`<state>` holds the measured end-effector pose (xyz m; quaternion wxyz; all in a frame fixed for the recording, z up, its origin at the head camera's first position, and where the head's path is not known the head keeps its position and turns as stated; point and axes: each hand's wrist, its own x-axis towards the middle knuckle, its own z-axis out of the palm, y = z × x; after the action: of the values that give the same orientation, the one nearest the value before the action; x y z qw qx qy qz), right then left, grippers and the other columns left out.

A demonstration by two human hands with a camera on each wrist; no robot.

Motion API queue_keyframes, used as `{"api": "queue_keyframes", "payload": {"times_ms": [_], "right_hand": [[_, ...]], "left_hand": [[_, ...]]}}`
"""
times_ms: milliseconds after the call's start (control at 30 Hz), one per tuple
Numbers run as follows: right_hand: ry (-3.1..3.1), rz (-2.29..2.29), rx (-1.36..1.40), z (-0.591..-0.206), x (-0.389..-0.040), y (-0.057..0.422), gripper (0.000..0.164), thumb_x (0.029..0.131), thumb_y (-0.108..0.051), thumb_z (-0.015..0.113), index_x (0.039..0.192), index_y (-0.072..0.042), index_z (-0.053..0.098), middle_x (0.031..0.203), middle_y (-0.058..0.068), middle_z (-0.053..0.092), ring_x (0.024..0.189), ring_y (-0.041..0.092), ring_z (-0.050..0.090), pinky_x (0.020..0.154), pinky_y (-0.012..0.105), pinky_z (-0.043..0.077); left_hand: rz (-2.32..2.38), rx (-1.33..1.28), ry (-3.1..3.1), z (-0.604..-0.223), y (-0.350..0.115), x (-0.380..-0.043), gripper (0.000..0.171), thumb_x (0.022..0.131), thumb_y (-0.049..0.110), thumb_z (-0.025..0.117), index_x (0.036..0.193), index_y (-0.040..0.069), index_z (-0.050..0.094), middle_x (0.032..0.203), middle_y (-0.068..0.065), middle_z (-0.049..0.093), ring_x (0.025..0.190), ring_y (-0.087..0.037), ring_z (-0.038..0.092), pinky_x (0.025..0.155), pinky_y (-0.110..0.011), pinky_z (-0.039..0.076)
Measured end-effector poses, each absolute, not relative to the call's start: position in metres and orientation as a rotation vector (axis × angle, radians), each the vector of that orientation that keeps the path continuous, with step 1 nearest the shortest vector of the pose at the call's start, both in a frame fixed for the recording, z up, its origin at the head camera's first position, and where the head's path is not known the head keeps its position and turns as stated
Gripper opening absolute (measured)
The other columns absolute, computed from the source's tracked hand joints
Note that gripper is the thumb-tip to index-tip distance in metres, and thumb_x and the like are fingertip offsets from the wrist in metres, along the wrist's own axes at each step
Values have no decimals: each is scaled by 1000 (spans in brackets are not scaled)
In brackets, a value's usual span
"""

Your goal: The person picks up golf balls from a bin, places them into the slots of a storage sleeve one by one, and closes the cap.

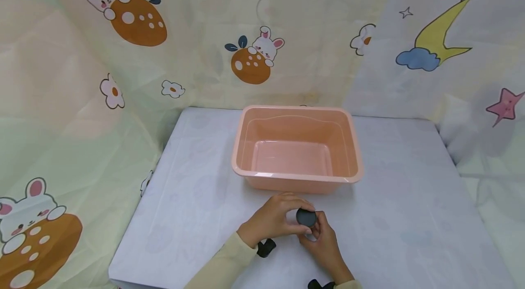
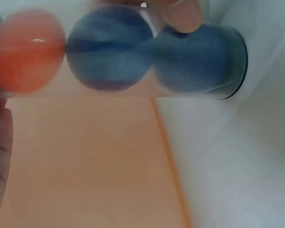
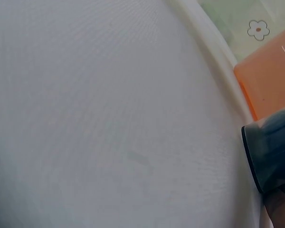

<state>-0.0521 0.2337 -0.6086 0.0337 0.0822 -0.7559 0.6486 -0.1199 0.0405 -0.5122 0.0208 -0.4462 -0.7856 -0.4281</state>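
Observation:
Between both hands, close in front of the pink basin [image 1: 297,184], is a clear tube [image 2: 109,92] with an orange-red ball [image 2: 31,52] and dark blue balls [image 2: 109,52] lined up inside. Its dark round end [image 1: 306,217] faces the head camera. My left hand [image 1: 272,218] holds the tube from the left, thumb below and fingers above. From the right, my right hand [image 1: 326,244] grips its side with bent fingers. Only one end of the tube [image 3: 273,149] shows at the right edge of the right wrist view, with a fingertip under it.
The basin stands at the back middle of a table with a white cloth [image 1: 197,179]. Printed fabric [image 1: 197,29] with rabbits and flowers hangs behind and at the sides. Black wrist straps [image 1: 266,248] show at both wrists.

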Motion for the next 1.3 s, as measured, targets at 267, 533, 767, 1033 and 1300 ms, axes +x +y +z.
{"api": "queue_keyframes", "payload": {"times_ms": [267, 533, 767, 1033, 1300], "right_hand": [[-2551, 1845, 237, -593, -54, 243, 59, 85, 7, 87, 133, 1, 53, 140, 24, 63, 134, 18, 62, 108, 33, 54], [-2785, 1631, 577, -527, -60, 275, 63, 97, 2, 76, 154, 4, 47, 156, 25, 53, 145, 50, 48, 111, 69, 43], [-2694, 1465, 225, -490, -66, 255, 13, 106, -8, 69, 117, -7, 76, 115, 1, 74, 101, 21, 71, 84, 36, 63], [-2505, 2046, -166, -497, -64, 238, 9, 101, -1, 75, 107, 2, 70, 99, 8, 70, 63, 11, 59, 53, 25, 55], [-2286, 2244, -286, -512, -64, 228, 13, 100, 4, 70, 103, 8, 58, 94, 4, 63, 56, 9, 53, 50, 23, 51]], "left_hand": [[-1527, -1296, -2487, -522, 41, -118, 53, 82, 19, 97, 130, 10, 77, 131, 0, 76, 128, -13, 66, 114, -31, 49], [-1813, -1018, -2478, -531, 36, -111, 71, 90, 24, 92, 152, 16, 61, 159, -7, 58, 138, -19, 58, 111, -43, 53], [-1909, -556, -2467, -527, 48, -106, 19, 106, 23, 73, 115, 10, 84, 111, 3, 81, 104, -10, 71, 88, -32, 58], [-2259, -184, -2373, -530, 62, -91, 16, 97, 17, 84, 103, 2, 81, 100, -6, 79, 87, -8, 68, 78, -21, 56], [-2275, -24, -2325, -536, 66, -84, 17, 95, 12, 84, 98, 3, 70, 91, 3, 67, 83, -9, 62, 73, -20, 51]]}}
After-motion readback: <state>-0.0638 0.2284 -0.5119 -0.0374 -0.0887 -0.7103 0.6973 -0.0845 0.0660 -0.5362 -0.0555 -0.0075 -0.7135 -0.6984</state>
